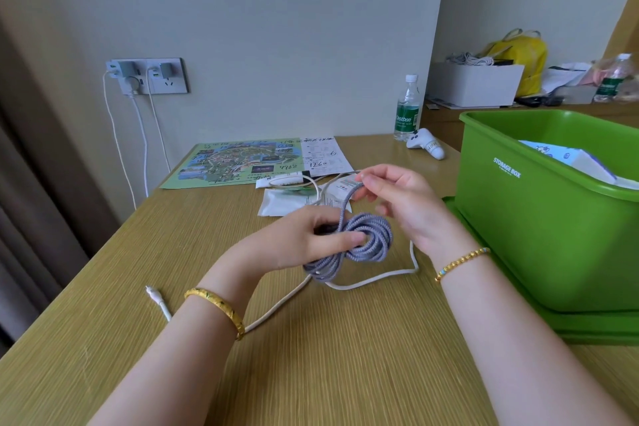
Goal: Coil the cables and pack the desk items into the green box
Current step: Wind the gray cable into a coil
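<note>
Midway along a wooden surface [311, 356], a person's left hand [311, 240] grips a coiled bundle of grey braided cable [363, 239], thumb pressed across the loops. Just above, the right hand [397, 199] pinches the cable's free strand between thumb and forefinger, lifting it clear of the coil. A white cable [276, 304] trails loose across the surface beneath both hands, its plug end near the left wrist. To the right stands the green box [539, 218], marked "STORAGE BOX", already holding a white carton [570, 159] and resting on its green lid [518, 304]. Behind the hands lie a printed map [238, 162], a white pouch [287, 204], a white game controller [425, 143] and a water bottle [408, 109].
</note>
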Tool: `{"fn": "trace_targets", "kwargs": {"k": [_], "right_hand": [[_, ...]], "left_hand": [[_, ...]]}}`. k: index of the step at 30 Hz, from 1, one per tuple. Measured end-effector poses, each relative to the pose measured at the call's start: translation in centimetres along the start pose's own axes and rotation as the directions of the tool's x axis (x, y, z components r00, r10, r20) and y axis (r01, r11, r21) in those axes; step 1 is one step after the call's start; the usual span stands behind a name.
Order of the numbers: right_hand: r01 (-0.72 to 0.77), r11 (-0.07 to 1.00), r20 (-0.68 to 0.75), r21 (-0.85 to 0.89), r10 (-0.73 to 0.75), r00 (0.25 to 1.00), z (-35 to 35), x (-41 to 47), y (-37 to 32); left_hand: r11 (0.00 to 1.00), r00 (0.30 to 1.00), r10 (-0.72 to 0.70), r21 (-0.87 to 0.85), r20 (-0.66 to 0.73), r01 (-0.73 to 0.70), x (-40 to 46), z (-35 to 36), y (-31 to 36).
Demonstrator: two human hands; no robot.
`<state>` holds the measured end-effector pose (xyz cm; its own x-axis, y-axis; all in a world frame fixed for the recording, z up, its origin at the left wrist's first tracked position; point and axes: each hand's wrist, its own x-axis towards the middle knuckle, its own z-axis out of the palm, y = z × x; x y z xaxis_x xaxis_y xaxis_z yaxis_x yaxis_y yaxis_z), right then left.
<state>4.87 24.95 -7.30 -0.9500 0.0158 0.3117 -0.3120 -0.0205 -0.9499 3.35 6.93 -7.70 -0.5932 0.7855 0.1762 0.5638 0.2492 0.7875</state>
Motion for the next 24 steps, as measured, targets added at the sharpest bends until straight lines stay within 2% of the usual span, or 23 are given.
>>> {"fn": "trace_targets", "kwargs": {"k": [1, 3, 5, 7, 10, 13, 16, 19, 24], "right_hand": [[-0.026, 1.000, -0.037, -0.004, 0.026, 0.999, -0.1, 0.1, 0.2], [-0.061, 0.992, -0.111, -0.113, 0.048, 0.993, 0.1, 0.4, 0.6], [-0.052, 0.949, -0.112, -0.312, 0.018, 0.993, 0.7, 0.5, 0.9], [-0.023, 0.892, -0.026, -0.451, 0.013, 1.000, 1.7, 0.3, 1.2], [0.026, 0.813, 0.116, -0.582, 0.051, 0.992, 2.7, 0.0, 2.0], [0.042, 0.807, 0.169, -0.589, 0.072, 0.983, 2.9, -0.1, 2.4], [-0.002, 0.797, 0.143, -0.604, 0.111, 0.983, 2.5, 0.2, 2.5], [-0.025, 0.765, 0.101, -0.643, 0.118, 0.988, 2.3, 0.4, 2.8], [-0.072, 0.782, -0.039, -0.619, 0.060, 0.997, 1.7, 0.6, 3.0]], "left_hand": [[0.999, 0.998, 0.015, -0.028, -0.053, -0.017, 0.1, 0.1, 0.2], [0.999, 0.967, 0.001, -0.042, -0.253, -0.012, 0.5, 0.3, 0.3], [0.994, 0.863, -0.094, -0.099, -0.497, 0.051, 1.0, 0.1, -0.1], [0.982, 0.766, -0.173, -0.173, -0.619, 0.082, 1.2, 0.0, -0.6], [0.963, 0.726, -0.262, -0.221, -0.636, 0.154, 1.3, -0.4, -1.5], [0.924, 0.757, -0.351, -0.337, -0.551, 0.183, 1.0, -0.9, -2.1], [0.906, 0.814, -0.303, -0.416, -0.495, 0.085, 0.9, -0.7, -1.8], [0.893, 0.830, -0.288, -0.448, -0.477, 0.052, 1.1, 0.2, -0.8], [0.934, 0.837, -0.228, -0.354, -0.497, 0.044, 1.6, 1.6, 0.5]]}}
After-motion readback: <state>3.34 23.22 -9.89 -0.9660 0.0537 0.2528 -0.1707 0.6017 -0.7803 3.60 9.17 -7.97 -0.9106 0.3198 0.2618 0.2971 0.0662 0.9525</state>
